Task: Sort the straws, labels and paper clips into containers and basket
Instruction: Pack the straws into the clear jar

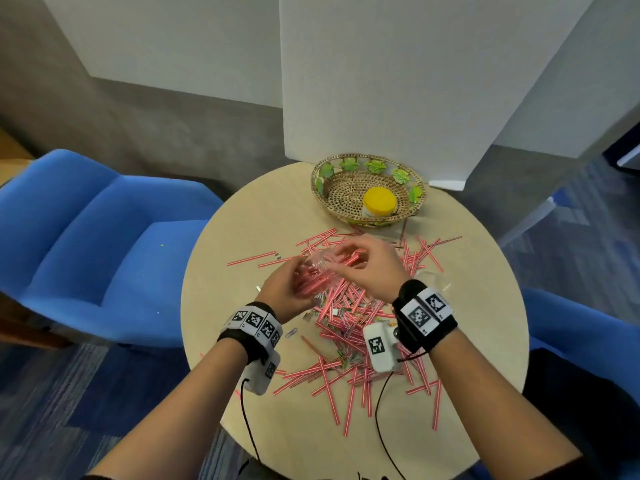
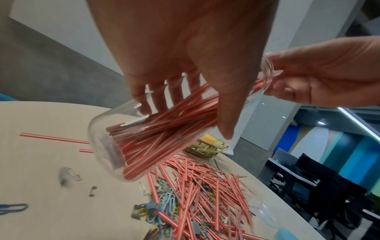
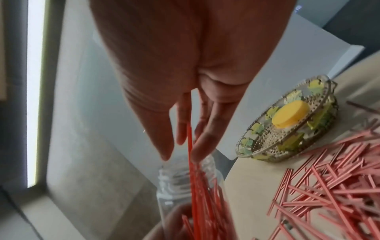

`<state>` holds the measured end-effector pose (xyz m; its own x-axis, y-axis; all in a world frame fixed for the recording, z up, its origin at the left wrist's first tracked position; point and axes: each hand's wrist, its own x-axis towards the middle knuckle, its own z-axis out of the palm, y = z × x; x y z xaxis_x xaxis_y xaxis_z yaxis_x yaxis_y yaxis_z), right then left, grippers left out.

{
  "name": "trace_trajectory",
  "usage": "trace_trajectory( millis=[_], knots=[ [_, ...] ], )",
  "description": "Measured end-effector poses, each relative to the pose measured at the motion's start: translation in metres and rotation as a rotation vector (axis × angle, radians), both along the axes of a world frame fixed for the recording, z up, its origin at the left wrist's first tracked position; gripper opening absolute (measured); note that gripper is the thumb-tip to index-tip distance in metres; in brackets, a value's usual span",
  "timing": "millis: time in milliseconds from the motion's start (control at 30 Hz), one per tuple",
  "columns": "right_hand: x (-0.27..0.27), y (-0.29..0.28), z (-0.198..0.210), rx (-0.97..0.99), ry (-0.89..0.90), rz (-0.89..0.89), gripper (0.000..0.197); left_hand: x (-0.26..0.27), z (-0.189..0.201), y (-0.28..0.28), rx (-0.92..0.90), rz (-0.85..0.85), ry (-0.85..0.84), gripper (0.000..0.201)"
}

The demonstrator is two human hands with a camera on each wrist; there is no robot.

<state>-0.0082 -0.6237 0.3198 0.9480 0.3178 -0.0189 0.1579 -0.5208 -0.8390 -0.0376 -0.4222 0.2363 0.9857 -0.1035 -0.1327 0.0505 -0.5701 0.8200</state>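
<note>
My left hand (image 1: 294, 282) grips a clear jar (image 1: 317, 275) tilted over the round table (image 1: 242, 237), its mouth toward my right hand. The jar (image 2: 102, 138) is packed with red-and-white straws (image 2: 164, 129). My right hand (image 1: 346, 259) is at the jar's mouth (image 3: 174, 178) and pinches a straw (image 3: 190, 146) that runs down into it. Many loose straws (image 1: 349, 306) lie in a heap on the table. Coloured paper clips (image 2: 166, 199) and small white labels (image 1: 335, 311) are mixed into the heap.
A woven basket (image 1: 317, 188) at the table's far side holds a yellow-lidded jar (image 1: 379, 200). A clear plastic piece (image 1: 431, 277) lies right of the heap. Blue chairs stand left (image 1: 86, 237) and right (image 1: 571, 341). White boards (image 1: 381, 81) rise behind the table.
</note>
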Motion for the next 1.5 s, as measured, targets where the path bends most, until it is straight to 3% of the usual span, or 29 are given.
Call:
trace_trajectory(
  millis=[100, 300, 400, 467, 533, 600, 667, 767, 867, 933, 1200, 1333, 1433, 1500],
  knots=[
    [0.003, 0.013, 0.005, 0.157, 0.070, -0.016, 0.007, -0.004, -0.004, 0.017, -0.053, 0.070, 0.006, 0.074],
    [-0.002, 0.070, -0.013, -0.021, -0.034, 0.234, 0.020, -0.017, -0.010, 0.051, 0.002, 0.066, 0.020, 0.082],
    [-0.004, 0.086, -0.028, 0.098, -0.170, -0.004, 0.024, -0.026, -0.017, 0.082, -0.026, 0.204, 0.040, 0.077],
    [-0.010, 0.097, -0.049, 0.069, -0.193, -0.097, 0.023, -0.034, -0.022, 0.108, -0.045, 0.317, 0.043, 0.075],
    [-0.029, 0.113, -0.080, -0.094, -0.174, 0.089, 0.017, -0.044, -0.027, 0.133, -0.028, 0.431, 0.051, 0.073],
    [-0.059, 0.134, -0.113, -0.320, -0.152, 0.425, 0.010, -0.054, -0.033, 0.156, -0.032, 0.547, 0.054, 0.071],
    [-0.090, 0.157, -0.142, -0.514, -0.102, 0.626, 0.033, -0.063, -0.038, 0.172, -0.030, 0.633, 0.042, 0.068],
    [-0.116, 0.181, -0.173, -0.664, -0.005, 0.621, 0.052, -0.072, -0.042, 0.184, -0.020, 0.668, 0.049, 0.064],
    [-0.125, 0.190, -0.188, -0.637, 0.022, 0.564, 0.032, -0.075, -0.047, 0.183, -0.023, 0.647, 0.079, 0.065],
    [-0.126, 0.190, -0.193, -0.637, 0.027, 0.566, 0.021, -0.075, -0.051, 0.178, -0.036, 0.627, 0.104, 0.068],
    [-0.124, 0.129, -0.191, -0.616, 0.158, 0.569, 0.024, -0.052, -0.056, 0.140, -0.073, 0.501, 0.139, 0.071],
    [-0.122, 0.086, -0.178, -0.745, 0.186, 0.543, 0.022, -0.040, -0.057, 0.120, -0.105, 0.449, 0.131, 0.072],
    [-0.109, 0.052, -0.155, -0.757, 0.132, 0.378, 0.018, -0.034, -0.056, 0.102, -0.128, 0.406, 0.116, 0.073],
    [-0.102, 0.030, -0.141, -0.772, 0.161, 0.249, 0.034, -0.032, -0.056, 0.091, -0.140, 0.381, 0.108, 0.074]
  ],
)
